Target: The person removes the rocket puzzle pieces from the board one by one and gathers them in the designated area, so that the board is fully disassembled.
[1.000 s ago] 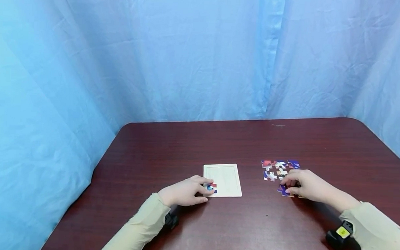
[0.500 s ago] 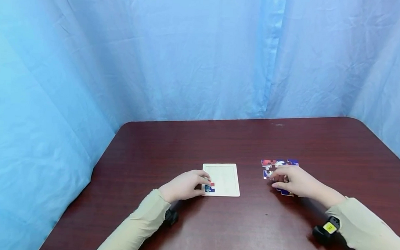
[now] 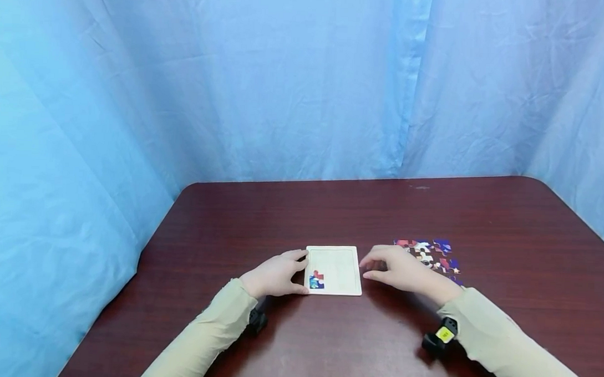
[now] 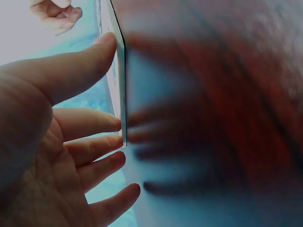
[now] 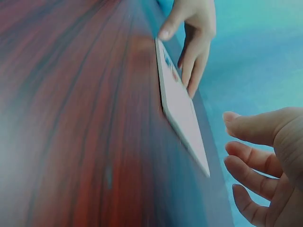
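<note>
A pale square puzzle tray (image 3: 339, 270) lies flat on the table, with a red, white and blue jigsaw piece (image 3: 316, 280) in its near left corner. My left hand (image 3: 277, 273) rests along the tray's left side. In the left wrist view its thumb (image 4: 102, 49) touches the tray's edge and its fingers are spread. My right hand (image 3: 394, 269) hovers just right of the tray, fingers loosely bent. The right wrist view shows a gap between its thumb (image 5: 251, 126) and fingers, with nothing seen in it.
Several loose jigsaw pieces (image 3: 442, 246) lie to the right of the tray, partly hidden by my right hand and forearm. The dark red-brown table (image 3: 261, 220) ends at blue curtains (image 3: 285, 99) at the back and sides.
My right hand has moved left from the loose pieces to the tray's right side. The left hand has drawn back from the jigsaw piece to the tray's left edge, uncovering the piece.
</note>
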Tool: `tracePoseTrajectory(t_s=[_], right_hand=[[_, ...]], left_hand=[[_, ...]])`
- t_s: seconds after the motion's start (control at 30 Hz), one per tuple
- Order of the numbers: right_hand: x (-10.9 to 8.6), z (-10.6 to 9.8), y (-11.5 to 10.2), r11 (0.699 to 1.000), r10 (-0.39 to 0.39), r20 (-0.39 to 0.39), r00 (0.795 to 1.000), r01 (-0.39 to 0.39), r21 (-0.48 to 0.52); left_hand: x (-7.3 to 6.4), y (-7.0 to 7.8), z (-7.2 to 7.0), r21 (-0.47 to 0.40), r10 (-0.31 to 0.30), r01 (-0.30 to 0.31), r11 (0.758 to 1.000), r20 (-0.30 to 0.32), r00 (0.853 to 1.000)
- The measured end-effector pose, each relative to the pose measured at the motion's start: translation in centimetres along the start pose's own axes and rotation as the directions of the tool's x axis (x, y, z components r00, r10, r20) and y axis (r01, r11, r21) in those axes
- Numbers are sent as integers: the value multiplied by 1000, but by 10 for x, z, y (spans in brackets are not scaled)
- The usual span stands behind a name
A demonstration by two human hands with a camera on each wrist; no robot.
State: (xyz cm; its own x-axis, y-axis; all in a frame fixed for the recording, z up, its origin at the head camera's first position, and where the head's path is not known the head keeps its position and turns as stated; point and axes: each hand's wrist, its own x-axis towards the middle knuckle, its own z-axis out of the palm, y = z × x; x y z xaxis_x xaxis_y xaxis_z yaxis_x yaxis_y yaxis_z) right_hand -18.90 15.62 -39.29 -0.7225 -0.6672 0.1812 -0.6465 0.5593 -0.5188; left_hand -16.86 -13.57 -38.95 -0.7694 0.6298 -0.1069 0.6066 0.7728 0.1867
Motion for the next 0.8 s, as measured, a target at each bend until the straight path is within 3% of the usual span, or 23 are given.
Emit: tracePoseTrajectory(t_s=[0.27,0.53,0.8], right_hand=[[23,18,-18,998,-32,-15,999,32,47],[36,33,-27,995,-16,-40,999,19,96],[44,40,-34,993,10,-5,1000,-10,114]], left_hand=[[-2,2,-2,-55,-30,32,998,39,999],[0,2,-2,-36,-17,18,999,27,999],[1,2,-1,-37,-6,7,999,19,1000]])
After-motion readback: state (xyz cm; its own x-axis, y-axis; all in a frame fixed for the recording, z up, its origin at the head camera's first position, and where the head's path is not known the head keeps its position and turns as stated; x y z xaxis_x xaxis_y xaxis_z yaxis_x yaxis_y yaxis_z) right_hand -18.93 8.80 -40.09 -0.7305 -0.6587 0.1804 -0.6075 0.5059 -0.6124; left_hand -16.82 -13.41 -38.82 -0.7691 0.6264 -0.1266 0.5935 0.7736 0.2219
